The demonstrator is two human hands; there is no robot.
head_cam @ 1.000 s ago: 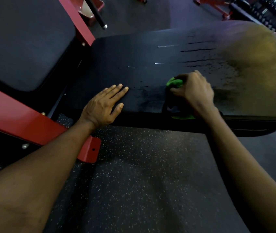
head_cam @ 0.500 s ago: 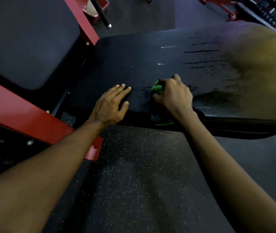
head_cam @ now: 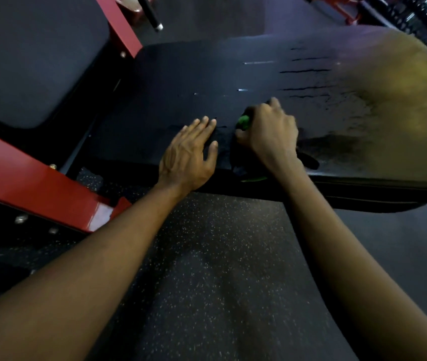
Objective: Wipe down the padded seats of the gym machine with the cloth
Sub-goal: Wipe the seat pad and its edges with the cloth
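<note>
- Cloth is gripped by the right hand on the seat
- Left hand is laid flat, fingers straight
- Wiping is judged under way; the streaked far area is likely owed next

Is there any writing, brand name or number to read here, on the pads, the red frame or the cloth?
No text can be read. The black seat pad, the red frame and the green cloth gripped by the right hand show no lettering. The rack at top right is too dark and blurred to tell.
</note>
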